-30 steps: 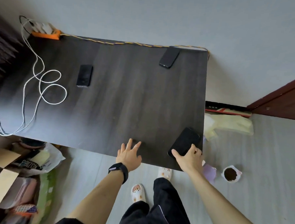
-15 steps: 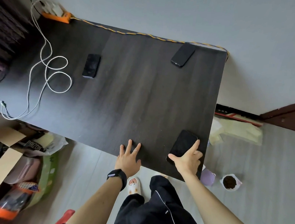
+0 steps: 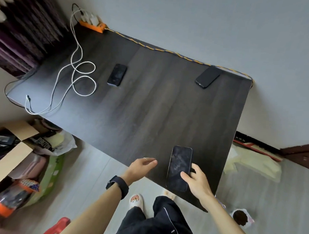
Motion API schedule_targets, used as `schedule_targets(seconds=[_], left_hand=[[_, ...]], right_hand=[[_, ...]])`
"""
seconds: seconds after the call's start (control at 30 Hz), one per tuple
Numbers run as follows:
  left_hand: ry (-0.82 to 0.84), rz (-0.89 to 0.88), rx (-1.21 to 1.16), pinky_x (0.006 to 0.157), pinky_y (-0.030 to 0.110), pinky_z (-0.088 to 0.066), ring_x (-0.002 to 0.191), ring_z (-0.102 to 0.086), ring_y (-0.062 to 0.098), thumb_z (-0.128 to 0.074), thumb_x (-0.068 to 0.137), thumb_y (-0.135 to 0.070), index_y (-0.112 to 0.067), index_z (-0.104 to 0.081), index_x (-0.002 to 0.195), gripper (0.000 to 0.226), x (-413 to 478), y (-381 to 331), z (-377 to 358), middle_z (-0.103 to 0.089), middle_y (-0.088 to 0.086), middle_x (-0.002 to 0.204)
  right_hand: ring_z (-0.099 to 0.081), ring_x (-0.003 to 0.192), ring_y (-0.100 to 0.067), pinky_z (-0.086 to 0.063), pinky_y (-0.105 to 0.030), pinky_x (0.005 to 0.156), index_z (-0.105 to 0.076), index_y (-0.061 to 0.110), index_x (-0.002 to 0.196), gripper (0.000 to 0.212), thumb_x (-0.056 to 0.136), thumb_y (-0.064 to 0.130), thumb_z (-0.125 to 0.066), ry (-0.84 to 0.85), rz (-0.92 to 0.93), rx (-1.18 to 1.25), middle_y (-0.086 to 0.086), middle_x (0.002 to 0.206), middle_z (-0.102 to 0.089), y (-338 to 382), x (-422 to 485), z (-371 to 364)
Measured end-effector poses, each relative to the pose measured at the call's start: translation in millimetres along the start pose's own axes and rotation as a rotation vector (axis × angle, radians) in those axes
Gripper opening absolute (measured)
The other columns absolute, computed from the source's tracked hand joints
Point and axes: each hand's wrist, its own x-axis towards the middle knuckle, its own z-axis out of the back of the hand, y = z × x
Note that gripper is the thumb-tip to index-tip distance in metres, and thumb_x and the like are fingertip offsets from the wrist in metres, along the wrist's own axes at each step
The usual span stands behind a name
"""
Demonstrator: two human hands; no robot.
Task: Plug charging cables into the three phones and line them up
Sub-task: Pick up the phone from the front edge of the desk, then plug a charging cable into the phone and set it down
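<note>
Head view: right hand (image 3: 198, 180) grips the near phone (image 3: 179, 168) at the table (image 3: 159, 108) edge.
Left hand (image 3: 141, 166) beside it hangs loosely open, empty. Two more phones (image 3: 117, 74) (image 3: 208, 76) lie farther off; white cables (image 3: 75, 78) unplugged.

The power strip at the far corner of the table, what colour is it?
Orange, with white plugs in it; the power strip shows in the head view.

Soft, even daylight fills my view, a bit brighter on the left of the table (image 3: 150, 106), where the dark top shows a pale sheen. Shadows are faint. My left hand (image 3: 141, 166) smears with motion. Wide-angle bending curves the edges, and corners look soft
</note>
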Motion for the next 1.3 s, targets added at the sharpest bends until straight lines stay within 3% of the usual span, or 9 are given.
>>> schedule_targets(seconds=[0.2,0.3,0.43,0.53,0.77,0.87,1.07,1.17,1.3], left_hand=[[-0.145,-0.015,-0.398,0.07,0.026,-0.047,0.077,-0.072,0.007,-0.067,0.091,-0.036,-0.023,-0.062,0.122,0.033,-38,12,30,-0.075,0.002,0.097],[-0.212,0.066,-0.559,0.072,0.027,-0.044,0.067,-0.069,0.006,-0.068,0.091,-0.032,-0.018,-0.062,0.119,0.032,-59,40,57,-0.073,0.0,0.09],[-0.265,0.113,-0.726,0.07,0.028,-0.045,0.061,-0.063,0.011,-0.072,0.088,-0.03,-0.016,-0.064,0.115,0.032,-81,83,90,-0.071,-0.003,0.08],[-0.298,0.101,-0.85,0.068,0.029,-0.044,0.057,-0.061,0.014,-0.072,0.088,-0.026,-0.011,-0.062,0.114,0.031,-92,113,120,-0.071,-0.002,0.077],[-0.309,-0.008,-1.072,0.07,0.035,-0.058,0.08,-0.072,0.035,-0.065,0.094,-0.018,-0.008,-0.053,0.115,0.026,-105,181,220,-0.074,0.018,0.099],[-0.366,-0.04,-1.12,0.066,0.034,-0.058,0.082,-0.074,0.034,-0.065,0.094,-0.022,-0.012,-0.054,0.115,0.025,-109,204,274,-0.075,0.014,0.102],[-0.503,-0.075,-1.249,0.079,0.04,-0.058,0.089,-0.075,0.034,-0.064,0.095,-0.025,-0.017,-0.059,0.117,0.024,-111,246,374,-0.073,0.004,0.111],[-0.536,-0.055,-1.271,0.087,0.045,-0.055,0.094,-0.073,0.038,-0.066,0.093,-0.027,-0.018,-0.057,0.118,0.028,-105,267,414,-0.072,0.012,0.117],[-0.594,-0.037,-1.291,0.077,0.038,-0.056,0.086,-0.074,0.032,-0.063,0.095,-0.026,-0.018,-0.057,0.113,0.021,-96,284,458,-0.073,0.013,0.11]], right_hand=[[-0.072,0.101,-0.009,-0.061,-0.031,0.085,-0.054,0.027,0.132,0.041,0.095,0.015,-0.066,0.317,0.174,0.0,0.006,0.115,-0.073,63,1,-58],[-0.074,0.093,-0.006,-0.059,-0.023,0.075,-0.053,0.032,0.124,0.039,0.096,0.008,-0.063,0.426,0.234,-0.067,0.011,0.105,-0.074,86,1,-99],[-0.075,0.095,-0.014,-0.06,-0.038,0.089,-0.056,0.026,0.131,0.041,0.095,0.009,-0.064,0.528,0.259,-0.183,0.006,0.105,-0.078,107,-2,-155],[-0.074,0.097,-0.011,-0.059,-0.035,0.09,-0.054,0.037,0.124,0.041,0.095,0.01,-0.063,0.576,0.262,-0.229,0.005,0.111,-0.075,126,-7,-201],[-0.072,0.1,-0.006,-0.056,-0.034,0.09,-0.056,0.035,0.132,0.04,0.094,0.026,-0.062,0.582,0.314,-0.383,0.011,0.108,-0.077,180,-5,-317],[-0.07,0.084,-0.003,-0.05,-0.023,0.073,-0.057,0.037,0.13,0.034,0.096,0.03,-0.06,0.507,0.358,-0.433,0.007,0.101,-0.077,215,-2,-363],[-0.07,0.071,-0.004,-0.047,-0.028,0.067,-0.062,0.035,0.123,0.028,0.096,0.027,-0.06,0.345,0.433,-0.388,0.014,0.091,-0.076,267,14,-428],[-0.072,0.075,-0.005,-0.055,-0.039,0.079,-0.059,0.032,0.124,0.03,0.095,0.025,-0.06,0.297,0.433,-0.384,0.013,0.091,-0.076,285,27,-452],[-0.072,0.075,-0.001,-0.055,-0.043,0.094,-0.059,0.032,0.123,0.028,0.096,0.026,-0.059,0.295,0.39,-0.43,0.013,0.096,-0.075,309,49,-481]])
